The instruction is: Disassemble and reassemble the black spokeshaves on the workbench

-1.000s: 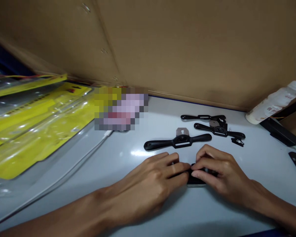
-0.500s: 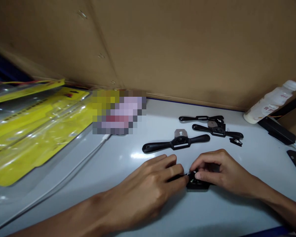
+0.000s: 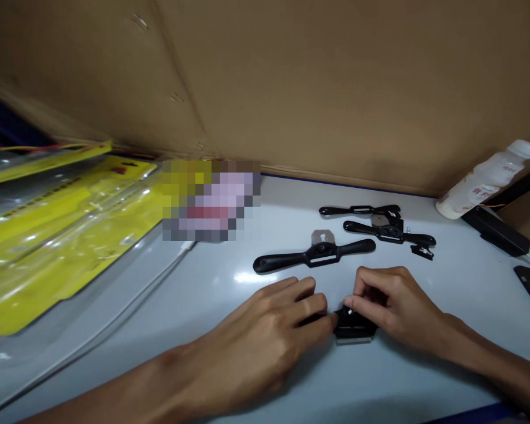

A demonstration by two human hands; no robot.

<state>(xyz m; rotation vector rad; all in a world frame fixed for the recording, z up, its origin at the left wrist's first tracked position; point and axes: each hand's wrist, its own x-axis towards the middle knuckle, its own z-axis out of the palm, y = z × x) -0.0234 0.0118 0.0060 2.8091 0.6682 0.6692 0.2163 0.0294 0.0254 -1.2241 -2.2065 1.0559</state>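
Observation:
My left hand (image 3: pixel 265 335) and my right hand (image 3: pixel 393 303) meet over a black spokeshave (image 3: pixel 352 325) that lies on the white table (image 3: pixel 229 277). The left hand covers its left handle and presses it down. The right thumb and forefinger pinch a small screw on top of its middle part, and the right handle is hidden under that hand. Just beyond lies a second black spokeshave (image 3: pixel 313 255) with a metal blade showing at its centre. Two more black spokeshaves (image 3: pixel 382 222) with loose small parts lie further back.
Yellow blister packs in clear plastic (image 3: pixel 57 229) are stacked at the left, with a white cable (image 3: pixel 115 321) running beside them. A brown cardboard wall (image 3: pixel 318 88) stands behind. A white bottle (image 3: pixel 486 179) lies at the far right, above dark objects (image 3: pixel 497 231).
My right hand has drawn back off the tool's middle and its fingertips now pinch the screw on top. The left hand has stayed where it was.

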